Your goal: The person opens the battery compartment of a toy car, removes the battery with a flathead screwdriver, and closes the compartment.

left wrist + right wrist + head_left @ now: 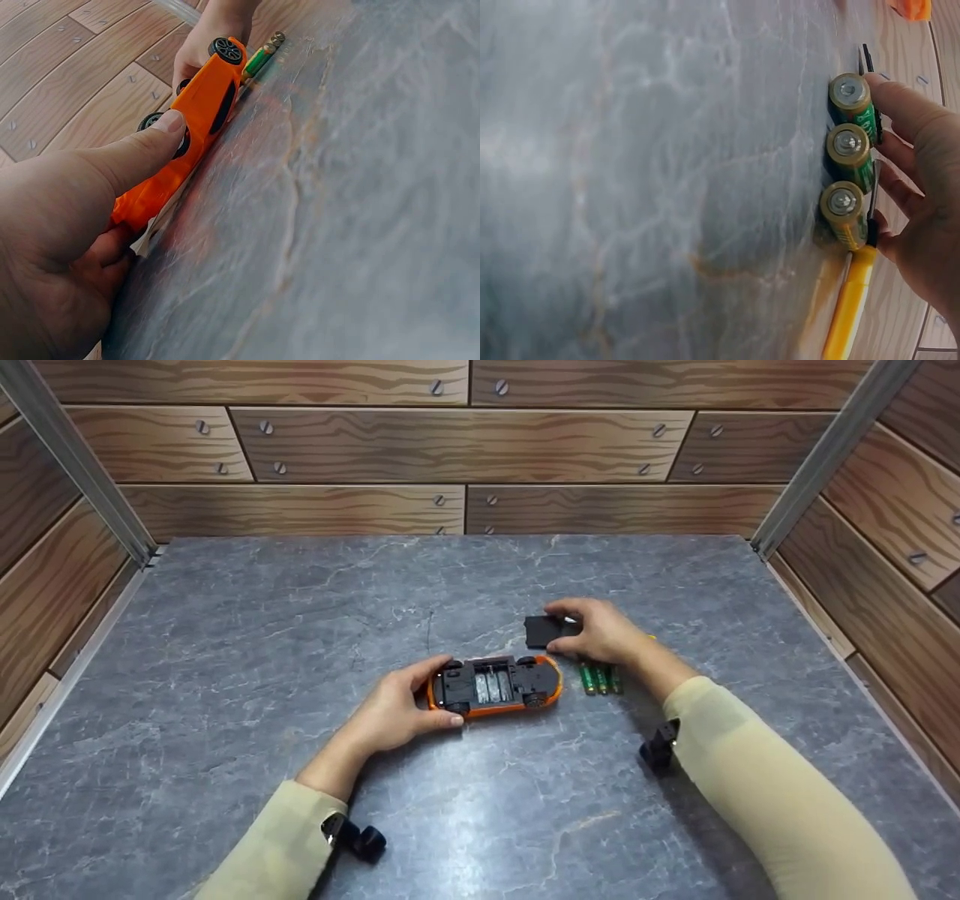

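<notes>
An orange toy car (495, 709) lies upside down, its black underside up and an uncovered battery compartment (493, 684) in the middle. My left hand (397, 709) grips one end of it, thumb on the near side and fingers on the far side. Beyond the car's other end, my right hand (600, 630) holds a flat black battery cover (541, 631) by its edges between thumb and fingers. Three green batteries with gold ends (601, 679) lie side by side just below that hand. Next to them in the right wrist view is a screwdriver with a yellow handle (855, 292), its shaft partly hidden by the fingers.
The grey marbled tabletop (225, 697) is bounded by wood-patterned panels (465, 446) at the back and sides, with metal posts (832, 457) at the far corners. Small black cameras (660, 744) are strapped at both wrists.
</notes>
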The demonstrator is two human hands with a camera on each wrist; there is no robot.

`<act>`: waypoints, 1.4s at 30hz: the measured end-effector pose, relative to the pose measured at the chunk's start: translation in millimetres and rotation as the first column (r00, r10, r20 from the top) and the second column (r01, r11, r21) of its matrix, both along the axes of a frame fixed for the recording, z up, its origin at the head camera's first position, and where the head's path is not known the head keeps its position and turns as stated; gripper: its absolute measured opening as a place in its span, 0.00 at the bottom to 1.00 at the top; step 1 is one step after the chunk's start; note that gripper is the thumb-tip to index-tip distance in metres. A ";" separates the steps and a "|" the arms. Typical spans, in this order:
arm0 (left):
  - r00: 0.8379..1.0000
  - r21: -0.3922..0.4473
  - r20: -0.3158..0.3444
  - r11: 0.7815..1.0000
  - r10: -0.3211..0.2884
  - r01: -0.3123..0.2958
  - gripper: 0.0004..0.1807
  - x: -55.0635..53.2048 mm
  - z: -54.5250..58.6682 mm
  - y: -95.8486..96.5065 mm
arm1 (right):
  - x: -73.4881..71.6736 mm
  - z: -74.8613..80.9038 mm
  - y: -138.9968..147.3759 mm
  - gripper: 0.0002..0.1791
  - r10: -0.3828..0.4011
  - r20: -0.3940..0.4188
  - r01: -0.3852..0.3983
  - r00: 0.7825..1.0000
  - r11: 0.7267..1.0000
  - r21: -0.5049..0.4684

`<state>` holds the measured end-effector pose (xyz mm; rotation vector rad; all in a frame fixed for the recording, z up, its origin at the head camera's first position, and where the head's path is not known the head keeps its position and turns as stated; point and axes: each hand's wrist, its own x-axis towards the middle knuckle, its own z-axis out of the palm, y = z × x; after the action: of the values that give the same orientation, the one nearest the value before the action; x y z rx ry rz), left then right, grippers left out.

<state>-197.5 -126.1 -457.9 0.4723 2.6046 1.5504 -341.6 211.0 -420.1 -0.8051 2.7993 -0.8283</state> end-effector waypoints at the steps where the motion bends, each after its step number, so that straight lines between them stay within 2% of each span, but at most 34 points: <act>1: 1.000 -0.001 -0.001 1.000 0.000 0.000 0.54 -0.1 0.0 0.4 | 1.0 1.5 0.4 0.37 -0.006 0.002 0.006 1.000 1.000 -0.005; 6: 1.000 0.005 0.005 1.000 -0.001 0.001 0.53 -0.1 0.3 2.0 | 8.2 11.4 2.5 0.36 -0.023 -0.008 0.023 1.000 0.999 -0.022; 13: 1.000 0.022 0.021 1.000 0.002 -0.003 0.54 0.3 0.2 2.1 | 22.4 25.3 2.5 0.35 0.069 -0.078 -0.075 0.995 0.994 -0.076; 21: 1.000 0.018 0.015 1.000 -0.002 0.002 0.54 -0.3 -1.0 1.7 | 47.7 40.5 -1.4 0.34 0.152 -0.166 -0.168 0.974 0.982 -0.083; 28: 1.000 0.021 0.013 1.000 -0.013 0.013 0.54 -1.5 -0.9 3.2 | 66.2 40.5 -6.2 0.30 0.246 -0.241 -0.271 0.939 0.959 -0.078; 35: 1.000 0.017 0.018 1.000 -0.011 0.010 0.54 -0.8 -0.5 3.2 | 80.8 37.3 -14.5 0.30 0.276 -0.212 -0.294 0.938 0.954 -0.056; 42: 1.000 -0.012 0.009 1.000 0.008 -0.007 0.53 0.3 0.7 1.3 | 89.4 31.8 -26.5 0.31 0.334 -0.238 -0.343 0.912 0.939 0.002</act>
<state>-197.1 -124.8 -457.2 0.4539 2.6103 1.5346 -252.2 184.5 -388.3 -1.4326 2.7140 -0.7724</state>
